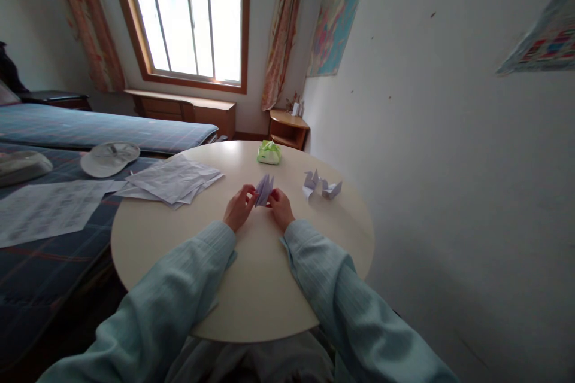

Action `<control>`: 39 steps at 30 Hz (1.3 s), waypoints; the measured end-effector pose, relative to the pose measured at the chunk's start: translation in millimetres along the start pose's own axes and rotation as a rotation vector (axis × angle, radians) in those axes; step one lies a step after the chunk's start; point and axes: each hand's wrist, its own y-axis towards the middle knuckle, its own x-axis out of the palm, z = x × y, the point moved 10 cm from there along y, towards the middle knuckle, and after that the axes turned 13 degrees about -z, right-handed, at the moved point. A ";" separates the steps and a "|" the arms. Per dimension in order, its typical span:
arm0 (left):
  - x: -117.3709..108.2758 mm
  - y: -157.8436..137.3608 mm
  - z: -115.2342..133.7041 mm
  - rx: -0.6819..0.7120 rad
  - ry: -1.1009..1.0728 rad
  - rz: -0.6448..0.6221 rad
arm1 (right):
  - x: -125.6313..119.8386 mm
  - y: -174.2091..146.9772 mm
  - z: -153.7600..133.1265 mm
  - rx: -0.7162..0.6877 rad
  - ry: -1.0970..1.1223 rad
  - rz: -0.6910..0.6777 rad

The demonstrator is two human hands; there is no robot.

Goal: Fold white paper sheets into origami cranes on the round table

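Observation:
A small folded paper figure [265, 190], pale with pointed upper tips, stands between my two hands over the round table [256, 287]. My left hand [241, 206] pinches its left side with closed fingers. On the other side, my right hand [281, 208] has its fingers closed on the lower right part of the same paper. Some fingertips are hidden behind the folds. To the right on the tabletop rest two more folded paper figures, one upright [310, 184] and one lower and wider [331, 189].
A green tissue pack [269, 153] sits near the table's far edge. Loose printed sheets [175, 178] overlap the table's left side. Left of it, a bed [58, 251] holds a white cap [110, 158] and more papers. A white wall [431, 191] stands close on the right.

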 end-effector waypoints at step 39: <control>-0.1 1.8 -25.4 -0.114 -0.299 0.034 | -8.7 0.2 -1.4 0.032 0.023 0.066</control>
